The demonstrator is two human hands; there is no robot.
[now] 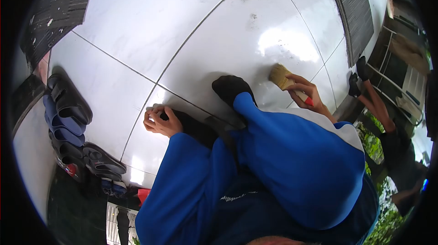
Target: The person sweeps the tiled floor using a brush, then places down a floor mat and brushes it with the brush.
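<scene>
My right hand (312,92) is wrapped round the handle of a paintbrush (279,74). The brush has pale tan bristles and a red end showing below the fingers. Its bristles point away from me, close over the white tiled floor (219,40); whether they touch it I cannot tell. My left hand (160,122) is closed, with curled fingers and the thumb drawn in, beside my black-socked left foot (189,124). Whatever those fingers may hold is hidden. Between my hands is my other black-socked foot (232,87), below a blue trouser leg (292,154).
Several dark sandals (73,99) line the left side. A dark ribbed mat (59,12) lies at the upper left, and a grey mat (355,19) at the upper right. Another person (397,149) in dark clothes is at the right, near a white metal frame (388,78). Dark smudges mark the tiles.
</scene>
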